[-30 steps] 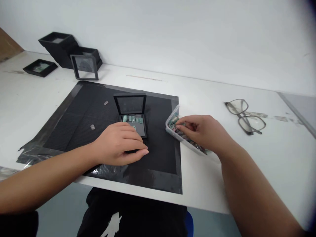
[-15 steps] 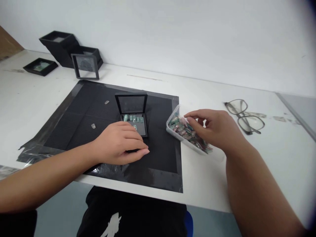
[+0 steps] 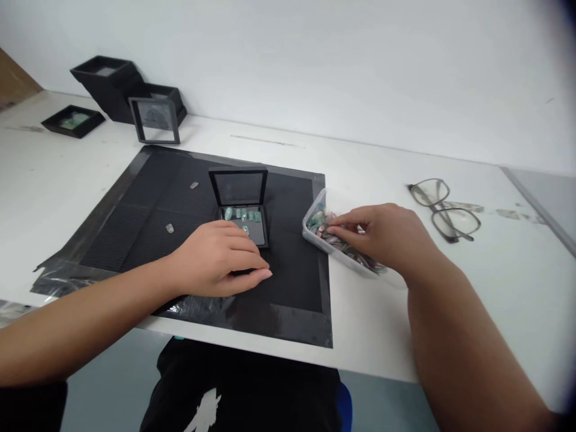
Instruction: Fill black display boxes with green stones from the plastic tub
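Observation:
My left hand (image 3: 222, 259) lies palm down over the near side of a small hinged black display box (image 3: 266, 231), fingers and thumb loosely stretched and nothing visible in them. The box's lid stands up with a clear window. Inside are several glossy green false nails (image 3: 243, 215), mostly in a row along the back; my hand covers part of the box. Over a clear plastic tub (image 3: 314, 241), my right hand (image 3: 382, 237) has thumb and index finger pinched together among many green and pink false nails (image 3: 335, 240). Whatever is between those fingertips cannot be made out.
A black mat (image 3: 288, 270) taped to the white table lies under the box. Two small clear pieces, one a clear chip (image 3: 170, 228), lie on it. Eyeglasses (image 3: 443, 207) rest at right. Black frame boxes (image 3: 117, 90) are stacked at back left, beside a flat green-filled frame (image 3: 74, 120).
My right hand has moved a little left and down into the tub, and its fingertips have come together among the false nails. My left hand has stayed in place.

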The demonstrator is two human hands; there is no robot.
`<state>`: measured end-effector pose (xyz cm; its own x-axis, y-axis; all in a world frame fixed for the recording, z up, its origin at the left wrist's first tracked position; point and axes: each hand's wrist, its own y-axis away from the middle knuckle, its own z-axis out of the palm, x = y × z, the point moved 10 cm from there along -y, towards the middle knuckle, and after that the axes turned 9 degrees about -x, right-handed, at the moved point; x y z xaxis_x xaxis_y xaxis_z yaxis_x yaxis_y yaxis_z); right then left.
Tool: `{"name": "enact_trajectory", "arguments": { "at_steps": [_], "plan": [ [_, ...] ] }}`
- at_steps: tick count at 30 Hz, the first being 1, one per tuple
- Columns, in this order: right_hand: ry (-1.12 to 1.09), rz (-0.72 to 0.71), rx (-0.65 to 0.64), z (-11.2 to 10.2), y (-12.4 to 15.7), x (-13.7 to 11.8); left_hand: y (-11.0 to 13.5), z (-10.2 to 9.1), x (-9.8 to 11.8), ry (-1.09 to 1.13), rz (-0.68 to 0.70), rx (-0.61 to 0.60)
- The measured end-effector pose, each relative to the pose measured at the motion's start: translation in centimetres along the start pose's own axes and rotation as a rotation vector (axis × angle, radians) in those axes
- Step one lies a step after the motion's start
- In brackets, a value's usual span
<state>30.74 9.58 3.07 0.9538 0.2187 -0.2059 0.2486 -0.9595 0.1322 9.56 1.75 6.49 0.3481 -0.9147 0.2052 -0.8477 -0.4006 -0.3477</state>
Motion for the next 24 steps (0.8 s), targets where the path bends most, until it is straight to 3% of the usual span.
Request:
{"name": "enact_trajectory", "arguments": {
  "at_steps": [7,11,17,24],
  "plan": [
    [0.011,-0.062,-0.087,0.9,-0.4,-1.6,0.0,0.3,-0.1,-0.006,-0.009,-0.028],
    [-0.013,-0.025,-0.067,0.4,-0.1,-1.4,0.1,0.2,-0.2,-0.006,-0.01,-0.025],
    [-0.305,-0.027,0.035,-1.2,0.5,-0.3,0.0,0.0,0.0,-0.016,0.0,-0.014],
    [-0.574,-0.079,0.008,-0.2,0.1,0.4,0.2,-0.4,0.1,-0.013,0.01,0.025]
  ]
}}
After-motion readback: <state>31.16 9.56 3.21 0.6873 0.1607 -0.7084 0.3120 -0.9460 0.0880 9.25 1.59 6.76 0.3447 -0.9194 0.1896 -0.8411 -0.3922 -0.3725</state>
